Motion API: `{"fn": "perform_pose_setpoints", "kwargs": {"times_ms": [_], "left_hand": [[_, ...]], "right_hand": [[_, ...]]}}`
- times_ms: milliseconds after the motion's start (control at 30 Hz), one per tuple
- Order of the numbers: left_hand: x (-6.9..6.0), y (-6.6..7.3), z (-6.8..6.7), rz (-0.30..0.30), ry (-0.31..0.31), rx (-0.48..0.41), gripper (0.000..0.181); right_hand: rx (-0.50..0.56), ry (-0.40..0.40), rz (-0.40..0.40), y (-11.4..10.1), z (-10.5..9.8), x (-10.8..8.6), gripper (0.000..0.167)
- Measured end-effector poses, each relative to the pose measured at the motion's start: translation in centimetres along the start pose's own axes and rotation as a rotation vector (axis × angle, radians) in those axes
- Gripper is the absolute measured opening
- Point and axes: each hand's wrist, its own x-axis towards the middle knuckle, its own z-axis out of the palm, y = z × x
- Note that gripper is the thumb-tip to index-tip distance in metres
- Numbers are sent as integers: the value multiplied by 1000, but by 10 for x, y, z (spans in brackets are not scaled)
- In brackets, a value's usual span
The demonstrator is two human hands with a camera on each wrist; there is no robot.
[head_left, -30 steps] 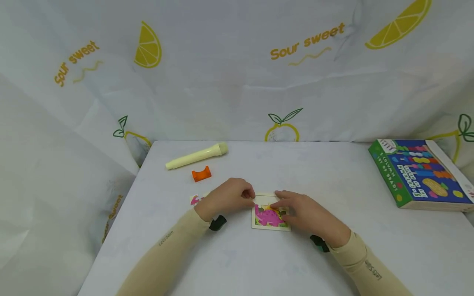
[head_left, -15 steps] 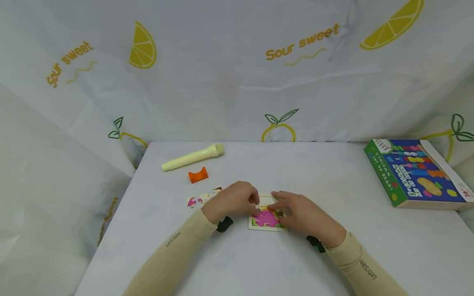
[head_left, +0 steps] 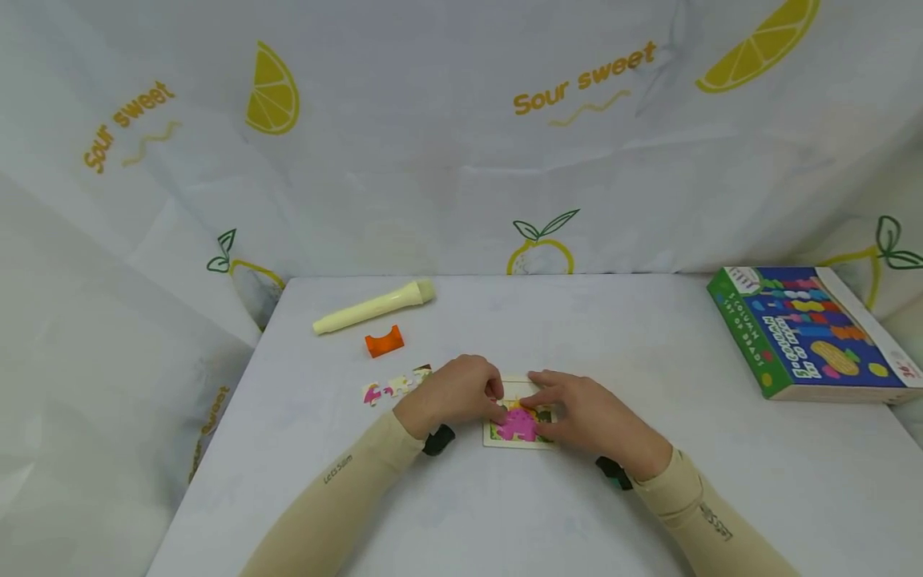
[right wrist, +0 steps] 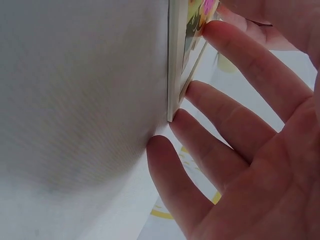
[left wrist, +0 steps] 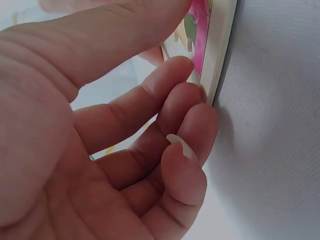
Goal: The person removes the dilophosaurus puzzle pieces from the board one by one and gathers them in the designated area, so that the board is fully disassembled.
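Observation:
Between the hands lies a small jigsaw puzzle [head_left: 517, 425] with a pink dinosaur in a pale frame; its upper part shows bare board. My left hand [head_left: 461, 393] rests over its left side. In the left wrist view the thumb [left wrist: 125, 30] reaches onto the picture, while loosely bent fingers [left wrist: 170, 75] touch the frame's edge, with no piece visible between them. My right hand [head_left: 587, 413] spreads over the right side. Its fingertips [right wrist: 215, 31] touch the picture and frame in the right wrist view. Loose puzzle pieces [head_left: 398, 386] lie left of the left hand, partly hidden by it.
Behind the loose pieces is an orange notched block [head_left: 384, 342], and beyond it a cream toy microphone [head_left: 375, 308]. A colourful bead-set box [head_left: 815, 332] lies at the table's right. A white patterned cloth [head_left: 404, 160] hangs along the back.
My left hand has moved right, from beside the frame onto the puzzle's left side, uncovering more loose pieces. The right hand keeps its place on the puzzle. The head view has shifted slightly.

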Motion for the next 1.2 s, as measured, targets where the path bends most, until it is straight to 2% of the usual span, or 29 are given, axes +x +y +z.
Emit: {"fn": "perform_pose_setpoints", "kwargs": {"times_ms": [167,567,1033,1200], "left_hand": [[1,-1,1,-7,-7,-18,18],[3,-2,2,-10,4,6,19],[2,0,3,-40,22,-54,15],[2,-2,2,-20,8,-47,7]], "right_hand": [[17,-12,27,0,-1,0,35],[40,-27,64,-2,-2,0,36],[13,-18,48,-1,-2,1,37],[13,-25,51,0,0,2,37]]}}
